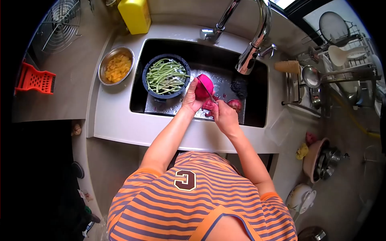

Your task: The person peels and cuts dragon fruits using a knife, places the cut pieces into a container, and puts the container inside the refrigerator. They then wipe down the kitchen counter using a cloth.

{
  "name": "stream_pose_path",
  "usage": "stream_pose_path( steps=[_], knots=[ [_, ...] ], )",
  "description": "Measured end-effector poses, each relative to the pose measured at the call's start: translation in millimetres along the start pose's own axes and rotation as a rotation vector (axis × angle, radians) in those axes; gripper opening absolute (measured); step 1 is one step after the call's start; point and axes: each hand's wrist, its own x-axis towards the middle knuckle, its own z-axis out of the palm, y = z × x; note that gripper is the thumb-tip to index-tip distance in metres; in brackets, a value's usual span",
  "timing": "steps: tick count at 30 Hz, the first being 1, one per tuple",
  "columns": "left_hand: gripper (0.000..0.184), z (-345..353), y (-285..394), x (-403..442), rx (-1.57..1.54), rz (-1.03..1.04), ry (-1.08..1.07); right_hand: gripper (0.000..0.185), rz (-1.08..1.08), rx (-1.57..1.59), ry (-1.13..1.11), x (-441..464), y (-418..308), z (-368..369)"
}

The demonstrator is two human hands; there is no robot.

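Over the sink, my left hand is closed around a bright magenta fruit or root, smooth and rounded; its exact kind is not clear. My right hand grips a knife, with the thin blade lying against the magenta surface and the handle mostly hidden in the fingers. Just below the blade are reddish-pink pieces that look like peel. A darker red round piece sits beside my right hand. To the left, a dark round colander holds long green beans in the sink.
A metal bowl of orange-yellow pieces stands left of the sink. The chrome faucet hangs over its right side, near a dark mesh scrubber. A yellow container is behind; a dish rack with utensils stands right.
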Motion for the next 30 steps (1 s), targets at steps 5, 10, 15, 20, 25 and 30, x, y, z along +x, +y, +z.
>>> stream_pose_path(
  steps=[5, 10, 15, 20, 25, 30],
  knots=[
    [0.056, 19, -1, -6, 0.107, 0.069, -0.088, 0.023, 0.063, -0.135, 0.047, 0, 5, 17],
    [0.050, 27, 5, -6, 0.192, 0.128, -0.124, 0.024, 0.144, -0.125, -0.049, 16, 2, 23],
    [0.047, 31, 9, 1, 0.161, 0.073, -0.128, 0.025, 0.175, -0.133, -0.082, 35, 5, 33],
    [0.064, 16, 8, 21, -0.020, -0.035, -0.160, 0.026, 0.146, -0.178, -0.090, 43, 1, 26],
    [0.070, 6, 22, 34, -0.160, -0.145, -0.179, 0.021, 0.089, -0.189, -0.013, 36, -41, -3],
    [0.083, -13, 32, 25, -0.203, -0.284, -0.437, 0.020, 0.112, 0.165, -0.007, 41, -35, -29]
  ],
)
